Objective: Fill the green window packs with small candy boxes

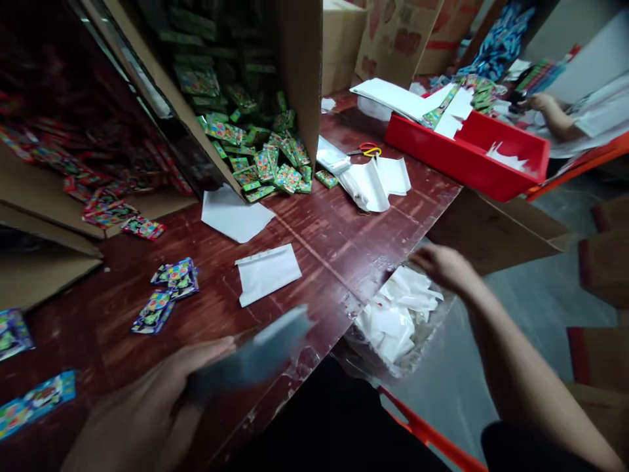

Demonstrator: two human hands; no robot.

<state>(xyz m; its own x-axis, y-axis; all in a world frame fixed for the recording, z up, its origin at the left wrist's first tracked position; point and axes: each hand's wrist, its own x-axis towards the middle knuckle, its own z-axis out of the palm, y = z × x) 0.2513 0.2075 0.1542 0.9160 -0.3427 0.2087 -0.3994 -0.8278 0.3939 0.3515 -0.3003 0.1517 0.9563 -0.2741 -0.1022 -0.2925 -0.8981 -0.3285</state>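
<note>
My left hand [147, 406] is low at the front of the dark red table [324, 242], closed on a blurred grey-white bag [260, 354]. My right hand [442, 265] reaches past the table's right edge into a clear plastic bag [398, 321] full of white packets; its fingers are curled and partly hidden among them. A flat white packet [268, 272] lies between my hands. Small blue packets [170, 292] lie to the left of it.
A tipped cardboard box [295, 72] spills green packets [268, 167] at the back. Pink packets [122, 213] spill from another box on the left. A red tray [466, 154], scissors [366, 149] and white bags [373, 183] sit at the back right. Another person's arm [555, 115] shows at the far right.
</note>
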